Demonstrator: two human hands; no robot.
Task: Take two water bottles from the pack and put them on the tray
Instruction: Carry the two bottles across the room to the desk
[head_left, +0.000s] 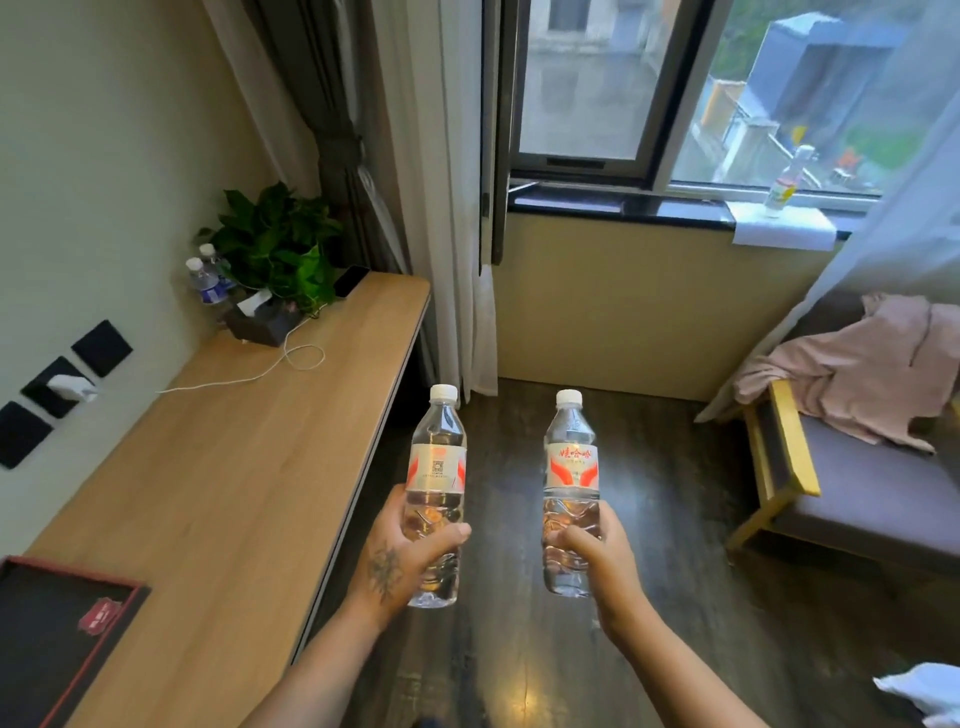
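Note:
I hold two clear water bottles with white caps and white-and-red labels upright over the dark floor. My left hand (400, 558) grips the lower half of the left bottle (437, 467). My right hand (597, 564) grips the lower half of the right bottle (570, 467). A black tray with a red rim (136, 597) lies on the wooden desk (234, 493) at the lower left, well to the left of both hands. The pack is out of view.
At the desk's far end stand a green plant (278, 244), two other bottles (205, 283), a dark tissue box (262, 322) and a white cable (249, 376). An armchair (852, 488) with pink cloth stands at the right. The window sill (675, 208) holds a bottle.

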